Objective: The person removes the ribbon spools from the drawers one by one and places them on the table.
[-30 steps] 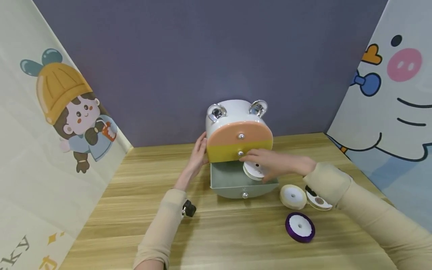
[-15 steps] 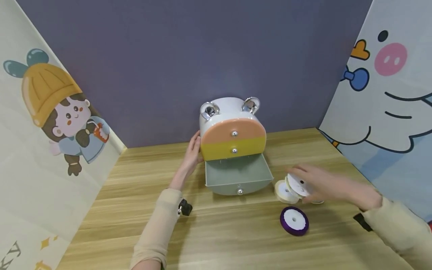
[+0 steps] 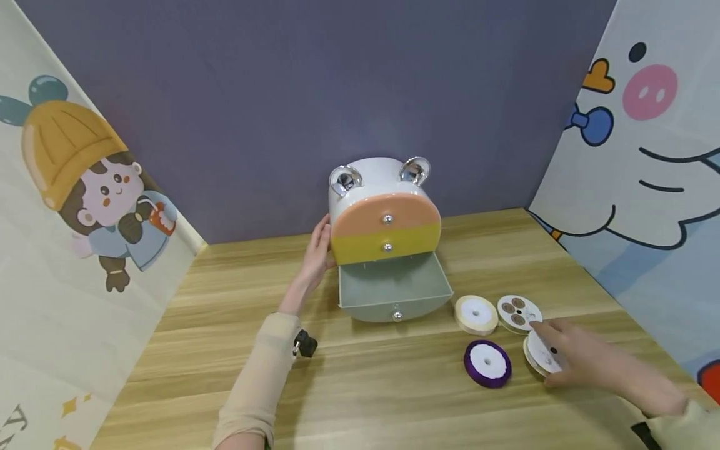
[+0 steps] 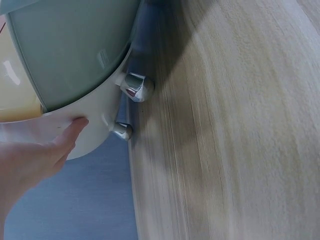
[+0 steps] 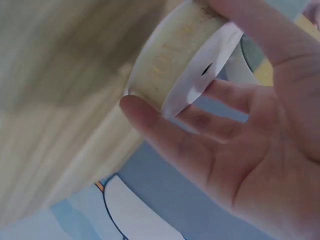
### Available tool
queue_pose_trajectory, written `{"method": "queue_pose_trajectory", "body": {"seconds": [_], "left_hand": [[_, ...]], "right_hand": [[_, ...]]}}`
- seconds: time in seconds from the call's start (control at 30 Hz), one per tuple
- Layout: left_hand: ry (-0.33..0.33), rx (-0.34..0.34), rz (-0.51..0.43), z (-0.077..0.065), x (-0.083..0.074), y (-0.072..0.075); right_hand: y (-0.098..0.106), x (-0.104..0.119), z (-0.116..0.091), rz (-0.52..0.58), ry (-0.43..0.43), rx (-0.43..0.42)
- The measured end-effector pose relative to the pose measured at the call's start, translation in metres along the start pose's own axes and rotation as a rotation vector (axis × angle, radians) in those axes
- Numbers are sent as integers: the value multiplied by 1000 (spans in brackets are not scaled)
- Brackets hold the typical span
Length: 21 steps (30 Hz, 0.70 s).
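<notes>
My right hand (image 3: 585,359) grips a white spool of cream ribbon (image 3: 541,354) low over the right of the table. In the right wrist view, thumb and fingers hold this ribbon spool (image 5: 172,62) by its edges, and gold lettering shows on the ribbon. My left hand (image 3: 316,255) rests against the left side of a small white drawer cabinet (image 3: 371,172) with silver ears. From the left wrist view, that hand (image 4: 45,155) has its fingers laid along the white casing. The cabinet's green bottom drawer (image 3: 394,281) is pulled out, with nothing visible inside.
Near the held spool lie a cream ribbon spool (image 3: 476,314), a white spool with brown dots (image 3: 519,312) and a purple ribbon spool (image 3: 487,364). Behind the cabinet rises a dark grey-blue wall (image 3: 270,112). Printed panels stand at both sides.
My right hand has carried the ribbon spool out of the open drawer, rightwards past the other spools. The left hand stays at the cabinet's side. The head view has shifted slightly.
</notes>
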<state>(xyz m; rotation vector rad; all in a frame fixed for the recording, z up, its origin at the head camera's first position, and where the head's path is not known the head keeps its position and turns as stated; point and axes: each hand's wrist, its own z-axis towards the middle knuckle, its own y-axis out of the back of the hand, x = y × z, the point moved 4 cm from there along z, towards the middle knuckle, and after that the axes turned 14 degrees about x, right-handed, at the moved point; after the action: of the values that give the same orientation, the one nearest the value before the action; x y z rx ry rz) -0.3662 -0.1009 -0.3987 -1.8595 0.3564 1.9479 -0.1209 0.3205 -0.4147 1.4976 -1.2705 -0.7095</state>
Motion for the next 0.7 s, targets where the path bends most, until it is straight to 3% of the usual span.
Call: {"method": "queue_pose_trajectory", "body": {"seconds": [0.23,0.7], "left_hand": [[1,20,-11,0,-2,0],[-4,13,15,-1,-6,-1]], "right_hand": [[-20,1,3,14,-40,73],[-19,5,0,-49,-13,-28]]}}
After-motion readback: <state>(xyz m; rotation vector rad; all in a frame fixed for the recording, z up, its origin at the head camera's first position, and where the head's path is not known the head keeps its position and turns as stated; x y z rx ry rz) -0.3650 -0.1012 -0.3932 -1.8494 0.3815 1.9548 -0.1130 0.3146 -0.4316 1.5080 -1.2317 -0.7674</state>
